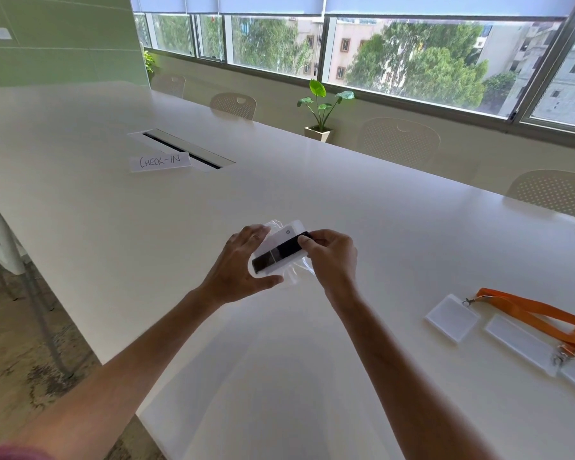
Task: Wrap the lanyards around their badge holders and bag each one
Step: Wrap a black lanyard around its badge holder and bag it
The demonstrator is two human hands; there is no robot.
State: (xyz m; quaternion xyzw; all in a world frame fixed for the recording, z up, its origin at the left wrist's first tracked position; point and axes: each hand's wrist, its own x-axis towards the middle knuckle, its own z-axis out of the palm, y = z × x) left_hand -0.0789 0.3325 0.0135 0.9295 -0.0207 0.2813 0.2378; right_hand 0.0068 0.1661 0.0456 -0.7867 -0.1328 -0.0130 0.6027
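Observation:
A clear badge holder (284, 235) with a black lanyard (278, 255) wound across it is held above the white table (180, 227), together with a clear plastic bag (296, 277) around it. My left hand (238, 267) grips the holder and bag from the left, thumb under the lower edge. My right hand (331, 257) pinches the lanyard's right end and the bag's edge. How far the holder sits inside the bag is unclear.
At the right lie several clear badge holders (452, 317) with orange lanyards (531, 310) clipped on. A "CHECK-IN" paper sign (160, 161) stands by a cable slot (183, 149) at the far left. Chairs line the table's far side.

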